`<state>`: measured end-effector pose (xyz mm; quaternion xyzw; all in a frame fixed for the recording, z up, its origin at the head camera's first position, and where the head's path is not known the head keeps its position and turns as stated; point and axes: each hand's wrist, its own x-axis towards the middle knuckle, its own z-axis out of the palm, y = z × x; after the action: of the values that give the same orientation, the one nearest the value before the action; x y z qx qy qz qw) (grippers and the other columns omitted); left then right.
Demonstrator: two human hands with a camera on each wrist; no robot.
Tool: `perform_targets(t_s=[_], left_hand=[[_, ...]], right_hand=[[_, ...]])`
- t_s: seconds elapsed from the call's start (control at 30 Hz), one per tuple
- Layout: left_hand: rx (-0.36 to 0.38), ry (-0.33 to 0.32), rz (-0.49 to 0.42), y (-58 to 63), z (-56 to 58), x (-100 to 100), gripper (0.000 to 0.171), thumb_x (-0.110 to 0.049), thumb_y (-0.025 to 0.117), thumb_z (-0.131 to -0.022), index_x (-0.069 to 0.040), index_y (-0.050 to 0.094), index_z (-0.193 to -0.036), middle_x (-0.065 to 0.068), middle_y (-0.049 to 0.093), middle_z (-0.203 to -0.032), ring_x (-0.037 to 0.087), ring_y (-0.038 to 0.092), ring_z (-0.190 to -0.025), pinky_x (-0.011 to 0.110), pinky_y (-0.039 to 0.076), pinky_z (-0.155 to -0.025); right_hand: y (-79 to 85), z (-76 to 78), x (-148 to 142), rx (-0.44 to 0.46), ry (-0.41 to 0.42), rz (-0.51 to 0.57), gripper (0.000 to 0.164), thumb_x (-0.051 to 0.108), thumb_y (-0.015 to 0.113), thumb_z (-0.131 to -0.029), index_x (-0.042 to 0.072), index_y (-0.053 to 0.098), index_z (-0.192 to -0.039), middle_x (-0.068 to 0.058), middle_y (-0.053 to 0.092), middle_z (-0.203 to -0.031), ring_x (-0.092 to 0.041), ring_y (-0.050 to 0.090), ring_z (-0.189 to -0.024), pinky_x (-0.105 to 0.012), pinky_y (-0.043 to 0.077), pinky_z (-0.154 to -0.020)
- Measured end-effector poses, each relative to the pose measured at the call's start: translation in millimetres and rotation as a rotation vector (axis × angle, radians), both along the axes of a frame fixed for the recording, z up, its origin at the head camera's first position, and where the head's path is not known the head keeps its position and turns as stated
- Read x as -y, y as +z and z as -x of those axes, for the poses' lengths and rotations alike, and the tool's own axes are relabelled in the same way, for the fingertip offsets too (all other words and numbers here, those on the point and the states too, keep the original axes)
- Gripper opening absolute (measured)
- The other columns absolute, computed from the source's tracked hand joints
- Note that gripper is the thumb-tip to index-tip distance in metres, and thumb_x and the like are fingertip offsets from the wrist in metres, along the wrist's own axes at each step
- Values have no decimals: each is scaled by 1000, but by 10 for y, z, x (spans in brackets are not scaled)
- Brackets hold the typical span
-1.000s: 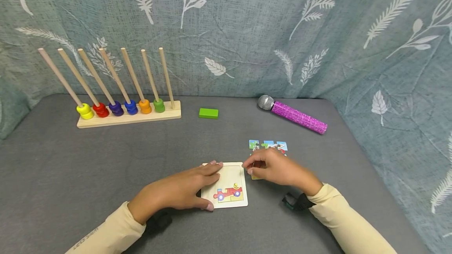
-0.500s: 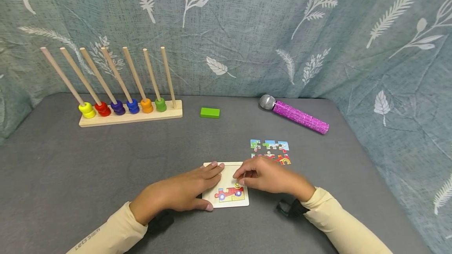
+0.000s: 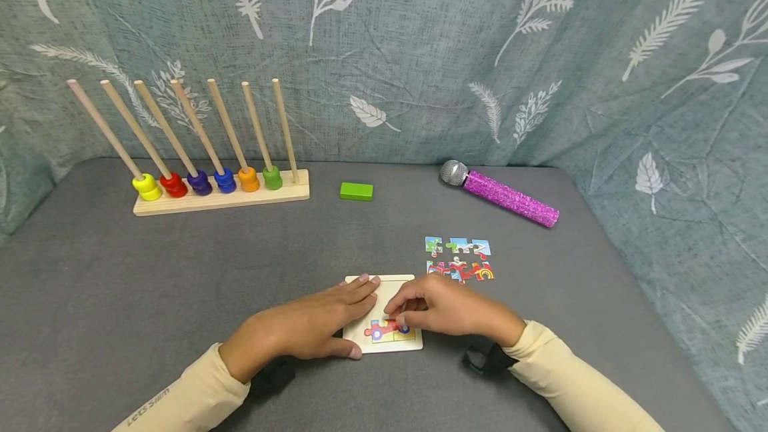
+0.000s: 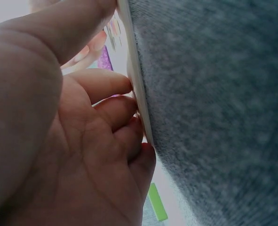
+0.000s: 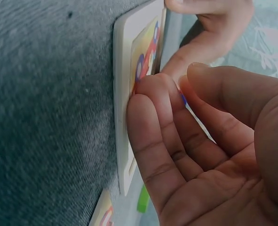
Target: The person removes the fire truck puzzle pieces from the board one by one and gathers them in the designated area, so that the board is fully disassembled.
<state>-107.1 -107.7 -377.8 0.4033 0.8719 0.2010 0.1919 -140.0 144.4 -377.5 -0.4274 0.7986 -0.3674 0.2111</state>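
Observation:
A small wooden puzzle tray (image 3: 379,292) lies at the front middle of the table, with joined pieces of a red vehicle picture (image 3: 382,332) in its lower part. My left hand (image 3: 318,319) rests over the tray's left side, fingers spread on top and thumb by the near edge. In the left wrist view, its fingertips (image 4: 131,89) press the tray's edge. Over the tray's right half, my right hand (image 3: 447,309) pinches a puzzle piece (image 3: 387,317) between thumb and fingertips. The fingers hide most of that piece. Curled fingers (image 5: 146,127) show close to the tray in the right wrist view.
Several loose puzzle pieces (image 3: 461,245) lie in rows right of the tray. Behind are a peg stacker (image 3: 222,200) with coloured rings, a green block (image 3: 357,191) and a purple glitter microphone (image 3: 510,199). A leaf-patterned curtain (image 3: 396,52) hangs at the back.
My right hand has moved left from the loose pieces to over the tray, and more of those pieces show now. My left hand has stayed on the tray.

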Motion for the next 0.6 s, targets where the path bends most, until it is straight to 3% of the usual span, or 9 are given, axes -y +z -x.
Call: perform_targets(t_s=[0.6], left_hand=[[12, 12, -7, -11, 0, 1, 78, -35, 69, -90, 4, 35, -148, 11, 18, -160, 26, 10, -147, 45, 17, -116]], right_hand=[[10, -11, 55, 30, 18, -5, 17, 2, 66, -90, 4, 72, -105, 4, 71, -94, 1, 61, -79, -21, 53, -74]])
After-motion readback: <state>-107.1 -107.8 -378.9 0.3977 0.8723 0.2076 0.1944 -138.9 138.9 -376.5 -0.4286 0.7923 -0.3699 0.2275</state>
